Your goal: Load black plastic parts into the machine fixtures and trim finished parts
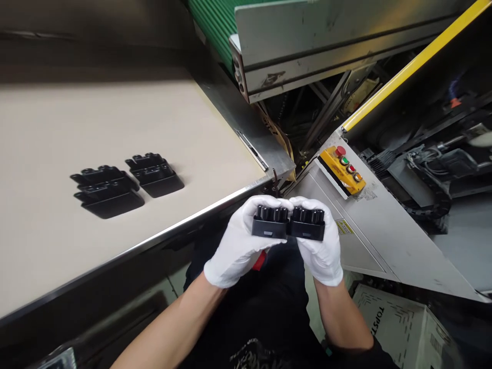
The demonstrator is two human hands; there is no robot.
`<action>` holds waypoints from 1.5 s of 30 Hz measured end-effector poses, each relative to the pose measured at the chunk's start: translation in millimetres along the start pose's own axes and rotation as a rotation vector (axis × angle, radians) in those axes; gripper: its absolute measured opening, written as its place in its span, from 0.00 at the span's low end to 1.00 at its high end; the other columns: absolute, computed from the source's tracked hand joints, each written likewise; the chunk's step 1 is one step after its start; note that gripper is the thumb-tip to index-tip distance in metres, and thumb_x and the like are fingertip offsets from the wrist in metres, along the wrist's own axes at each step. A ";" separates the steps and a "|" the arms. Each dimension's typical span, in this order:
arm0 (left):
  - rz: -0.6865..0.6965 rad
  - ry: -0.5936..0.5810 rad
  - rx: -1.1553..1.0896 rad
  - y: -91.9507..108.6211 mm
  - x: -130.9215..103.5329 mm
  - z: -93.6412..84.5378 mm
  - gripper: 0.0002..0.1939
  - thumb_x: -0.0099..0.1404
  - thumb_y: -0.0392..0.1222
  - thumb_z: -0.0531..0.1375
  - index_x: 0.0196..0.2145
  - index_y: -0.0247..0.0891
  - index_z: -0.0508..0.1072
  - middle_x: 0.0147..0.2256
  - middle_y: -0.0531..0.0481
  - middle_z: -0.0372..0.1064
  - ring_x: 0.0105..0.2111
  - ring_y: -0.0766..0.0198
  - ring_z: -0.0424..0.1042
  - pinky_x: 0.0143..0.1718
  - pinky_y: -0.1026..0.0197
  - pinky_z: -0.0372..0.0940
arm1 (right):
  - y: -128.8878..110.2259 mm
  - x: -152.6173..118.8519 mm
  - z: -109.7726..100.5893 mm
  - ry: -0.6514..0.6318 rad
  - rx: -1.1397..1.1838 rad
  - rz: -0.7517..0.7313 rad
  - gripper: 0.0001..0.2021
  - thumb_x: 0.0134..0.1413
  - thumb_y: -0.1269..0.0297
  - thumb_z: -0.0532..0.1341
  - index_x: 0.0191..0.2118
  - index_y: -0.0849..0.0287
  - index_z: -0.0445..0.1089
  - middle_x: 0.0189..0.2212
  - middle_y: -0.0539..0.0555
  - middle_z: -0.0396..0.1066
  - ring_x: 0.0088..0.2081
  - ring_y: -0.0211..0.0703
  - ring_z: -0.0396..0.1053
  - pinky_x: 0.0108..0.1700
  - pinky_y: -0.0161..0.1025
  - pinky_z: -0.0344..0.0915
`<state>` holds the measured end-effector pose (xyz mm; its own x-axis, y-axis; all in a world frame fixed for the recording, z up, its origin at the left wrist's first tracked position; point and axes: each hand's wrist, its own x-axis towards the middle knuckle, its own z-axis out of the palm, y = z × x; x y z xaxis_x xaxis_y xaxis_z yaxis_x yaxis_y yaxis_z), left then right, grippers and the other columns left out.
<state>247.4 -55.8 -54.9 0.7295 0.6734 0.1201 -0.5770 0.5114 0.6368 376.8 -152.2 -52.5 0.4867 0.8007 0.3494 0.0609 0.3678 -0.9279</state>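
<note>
My left hand (238,243), in a white glove, is closed around a black plastic part (270,222) with a row of rounded prongs on top. A similar black part (307,224) sits in the grip of my gloved right hand (323,251). Both parts are held side by side in front of my body, their inner ends touching or nearly so. On the beige table to the left lie two groups of black parts, one group (111,197) nearer the left and the other (156,175) just right of it.
The beige table (46,246) has a metal edge. Beyond it is a green conveyor (215,25). At right stands a machine with a yellow button box (343,171) and a yellow bar (415,64). A printed carton (403,328) rests at lower right.
</note>
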 end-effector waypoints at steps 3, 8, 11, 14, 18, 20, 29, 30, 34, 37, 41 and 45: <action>0.008 -0.033 -0.027 1.3 8.9 4.5 0.26 0.51 0.29 0.78 0.46 0.46 0.82 0.47 0.52 0.79 0.51 0.59 0.77 0.55 0.60 0.73 | -2.5 7.0 0.7 0.016 -0.004 -0.030 0.23 0.57 0.54 0.76 0.56 0.48 0.73 0.55 0.55 0.77 0.59 0.53 0.75 0.67 0.59 0.70; 0.029 -0.034 -0.058 2.7 14.5 11.1 0.25 0.50 0.30 0.79 0.45 0.45 0.82 0.47 0.52 0.78 0.50 0.60 0.77 0.53 0.62 0.73 | -6.9 12.0 3.1 0.035 0.022 -0.074 0.24 0.56 0.56 0.76 0.56 0.46 0.73 0.55 0.54 0.77 0.60 0.53 0.75 0.69 0.60 0.68; -0.004 -0.010 -0.093 6.4 11.6 13.4 0.24 0.50 0.30 0.79 0.44 0.44 0.83 0.46 0.52 0.78 0.49 0.60 0.77 0.52 0.63 0.73 | -10.6 13.0 7.1 0.015 0.056 -0.073 0.23 0.56 0.57 0.76 0.56 0.46 0.74 0.55 0.53 0.77 0.60 0.52 0.75 0.69 0.59 0.68; -0.042 0.020 -0.130 9.8 5.5 11.6 0.24 0.49 0.30 0.79 0.43 0.42 0.83 0.46 0.51 0.78 0.48 0.61 0.77 0.50 0.65 0.73 | -11.0 11.8 13.3 -0.006 0.093 -0.054 0.23 0.56 0.59 0.76 0.56 0.45 0.75 0.55 0.52 0.77 0.59 0.51 0.75 0.69 0.57 0.68; -0.062 0.062 -0.195 8.2 -5.6 3.4 0.24 0.48 0.28 0.79 0.43 0.42 0.82 0.45 0.52 0.78 0.47 0.64 0.77 0.51 0.65 0.72 | -4.2 4.8 22.1 -0.011 0.113 -0.003 0.22 0.56 0.58 0.76 0.55 0.45 0.75 0.55 0.51 0.77 0.60 0.52 0.75 0.70 0.58 0.67; -0.068 0.087 -0.227 4.8 -11.3 -1.5 0.25 0.48 0.27 0.78 0.43 0.43 0.82 0.44 0.52 0.78 0.46 0.65 0.76 0.51 0.66 0.72 | 1.4 -0.5 26.2 -0.008 0.133 0.032 0.22 0.56 0.57 0.76 0.55 0.45 0.76 0.55 0.51 0.77 0.60 0.52 0.74 0.70 0.57 0.67; -0.100 0.163 -0.271 -9.5 -22.3 -18.7 0.23 0.49 0.29 0.78 0.43 0.42 0.82 0.41 0.53 0.77 0.41 0.67 0.74 0.47 0.69 0.72 | 21.8 -14.1 36.8 0.030 0.268 0.185 0.20 0.56 0.60 0.75 0.54 0.47 0.77 0.54 0.51 0.77 0.58 0.48 0.74 0.69 0.53 0.67; -0.105 0.167 -0.271 -10.1 -22.2 -19.8 0.23 0.49 0.30 0.78 0.43 0.42 0.82 0.41 0.53 0.77 0.40 0.68 0.74 0.46 0.69 0.72 | 23.1 -13.9 36.5 0.032 0.262 0.191 0.20 0.56 0.59 0.75 0.54 0.47 0.77 0.54 0.52 0.78 0.58 0.49 0.74 0.69 0.54 0.68; -0.125 0.207 -0.210 -9.8 -22.4 -19.6 0.25 0.47 0.29 0.78 0.43 0.42 0.82 0.41 0.52 0.76 0.41 0.65 0.74 0.45 0.68 0.72 | 26.0 -12.9 32.7 0.050 0.190 0.168 0.22 0.53 0.55 0.76 0.53 0.48 0.77 0.52 0.54 0.79 0.57 0.52 0.76 0.67 0.57 0.71; -0.124 0.262 -0.114 -7.9 -22.2 -15.1 0.27 0.46 0.28 0.78 0.44 0.41 0.81 0.43 0.50 0.76 0.44 0.62 0.75 0.48 0.65 0.72 | 24.7 -13.0 30.2 0.053 0.182 0.142 0.22 0.54 0.57 0.76 0.54 0.47 0.78 0.53 0.53 0.79 0.56 0.52 0.77 0.65 0.55 0.73; -0.161 0.237 -0.167 -8.5 -19.8 -11.3 0.26 0.47 0.28 0.78 0.44 0.42 0.79 0.42 0.51 0.75 0.43 0.62 0.74 0.48 0.64 0.72 | 20.6 -13.5 29.1 0.053 0.212 0.140 0.21 0.55 0.60 0.76 0.54 0.46 0.78 0.53 0.52 0.79 0.56 0.49 0.77 0.65 0.52 0.74; -0.235 0.177 -0.311 -13.9 -18.2 -16.5 0.25 0.48 0.30 0.77 0.43 0.44 0.78 0.42 0.53 0.74 0.38 0.66 0.74 0.43 0.65 0.72 | 18.8 -14.3 29.5 0.075 0.186 0.160 0.21 0.54 0.58 0.77 0.53 0.47 0.78 0.52 0.53 0.79 0.55 0.49 0.77 0.62 0.51 0.76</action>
<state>236.1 -66.4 -78.6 0.7956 0.5867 -0.1510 -0.5057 0.7804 0.3677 345.3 -142.8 -71.1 0.5407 0.8210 0.1834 -0.1794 0.3255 -0.9283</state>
